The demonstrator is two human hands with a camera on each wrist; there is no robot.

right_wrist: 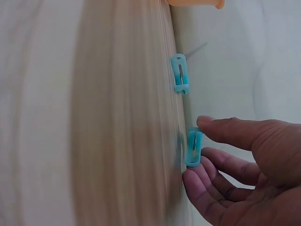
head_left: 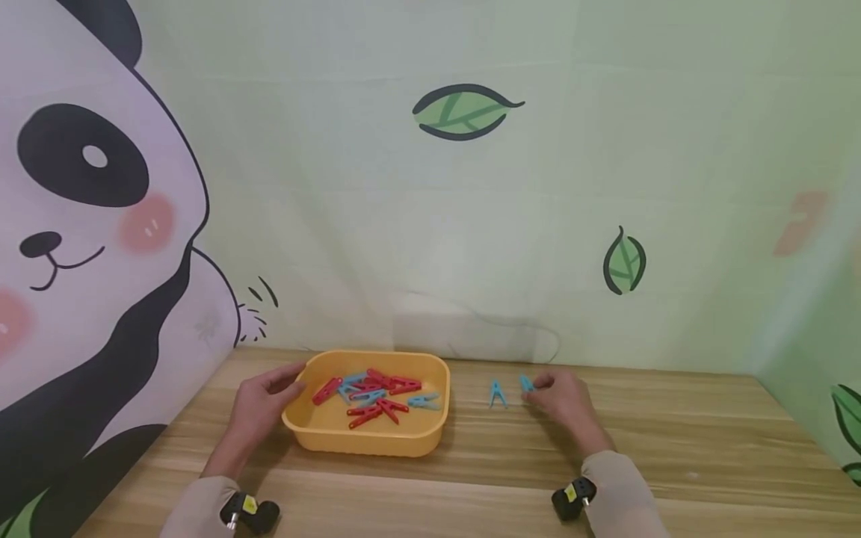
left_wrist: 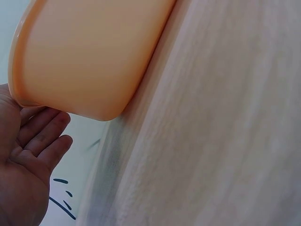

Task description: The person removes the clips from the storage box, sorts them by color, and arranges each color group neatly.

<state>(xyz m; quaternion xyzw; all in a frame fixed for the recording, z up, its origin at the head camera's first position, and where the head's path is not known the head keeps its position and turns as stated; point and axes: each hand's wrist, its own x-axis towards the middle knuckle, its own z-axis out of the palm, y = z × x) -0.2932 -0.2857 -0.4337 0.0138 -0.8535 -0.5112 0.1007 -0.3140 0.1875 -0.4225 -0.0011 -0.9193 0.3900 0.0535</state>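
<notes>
A yellow plastic basket [head_left: 366, 443] stands on the table holding several red and blue clothespins [head_left: 386, 407]. At its left end, my left hand [head_left: 262, 400] touches the rim with thumb and fingertips; in the left wrist view its fingers [left_wrist: 49, 132] lie loosely extended against the basket's outer side. My right hand [head_left: 561, 400] pinches a blue clothespin [right_wrist: 194, 147] between thumb and fingers, close over the table. Left of that hand, a second blue clothespin [head_left: 497, 394] stands with its legs spread toward me.
The wooden table [head_left: 498, 471] runs back to a pale green cloth backdrop [head_left: 572, 187] with printed leaves and a panda. A small black device [head_left: 574, 499] is strapped to each wrist.
</notes>
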